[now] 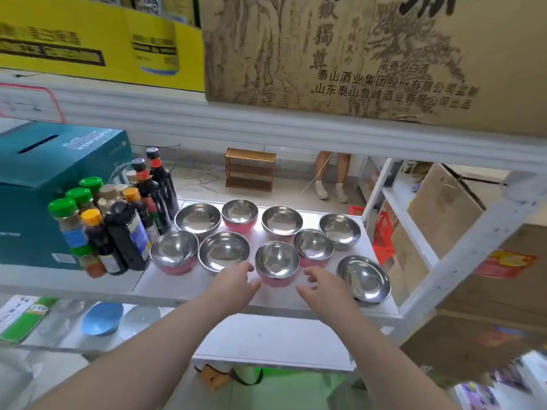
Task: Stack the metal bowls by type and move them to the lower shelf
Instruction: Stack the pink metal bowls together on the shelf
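Several metal bowls stand in loose rows on the white middle shelf [183, 288]. Some have pink outsides, such as the front pink bowl [276, 263], another [313, 247] behind it, one at the left [174, 251] and one at the back [239, 214]. The others are plain steel, such as the bowl [223, 251] left of centre and the one at the front right [364, 278]. My left hand [235, 284] and my right hand [322, 290] flank the front pink bowl, fingers apart, holding nothing. The lower shelf [266, 338] lies beneath.
Sauce bottles and spice jars [118, 223] crowd the shelf's left part beside a teal box [38, 184]. A blue bowl [102, 318] and a glass lid sit on the lower shelf's left. Cardboard boxes stand above and at right. A person's legs [328, 176] show behind.
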